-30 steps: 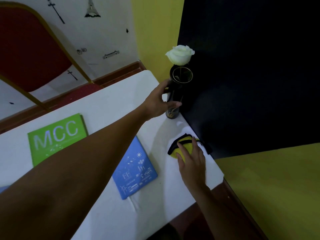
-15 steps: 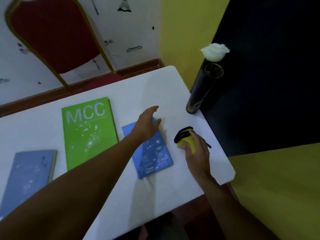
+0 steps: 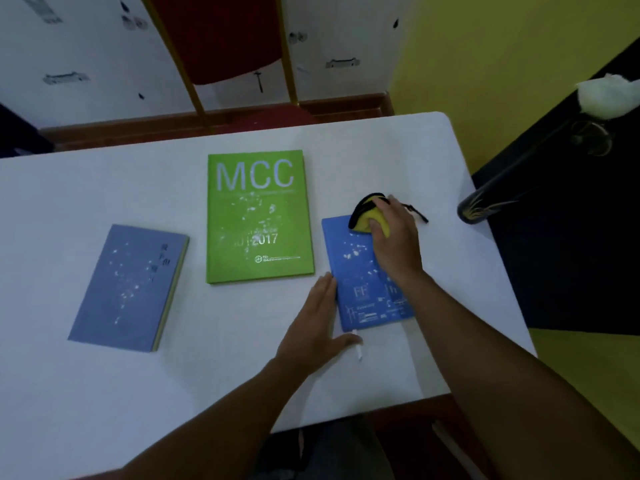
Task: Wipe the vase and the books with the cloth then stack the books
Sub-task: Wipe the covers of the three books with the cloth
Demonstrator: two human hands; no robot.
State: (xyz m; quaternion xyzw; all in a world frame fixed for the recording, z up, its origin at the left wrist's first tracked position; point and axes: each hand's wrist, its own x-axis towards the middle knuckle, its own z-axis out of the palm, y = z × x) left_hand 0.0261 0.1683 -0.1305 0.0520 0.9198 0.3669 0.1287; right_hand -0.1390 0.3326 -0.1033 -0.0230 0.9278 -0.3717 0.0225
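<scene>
While the left hand (image 3: 317, 327) lies flat and open on the white table (image 3: 225, 375), its fingers (image 3: 325, 289) run along the left edge of the small blue book (image 3: 360, 289) and its thumb sits just below the book's near left corner; it holds nothing. A thin white strip (image 3: 357, 348), maybe a ribbon marker, pokes out from the book's near edge beside that thumb. The book lies flat near the table's right side, white drawings on its cover. Further up, the right hand (image 3: 393, 237) rests over the book's far right corner, fingers curled around the yellow cloth with black trim (image 3: 367, 213), which is bunched and pressed against the book's far edge. A black loop of the cloth trails out on the table past the hand. To the left, just apart from the blue book, the green book (image 3: 258, 216) marked "MCC" lies flat, its cover flecked with white specks. Further left and well apart, a grey-blue book (image 3: 130, 289) lies at a slant, also specked. No book is stacked on another. At the table's far right edge stands the dark vase (image 3: 512, 174), gold pattern near its base, with a white flower (image 3: 606, 98) at its mouth. Beyond the table a red chair (image 3: 221, 39) stands against the wall.
</scene>
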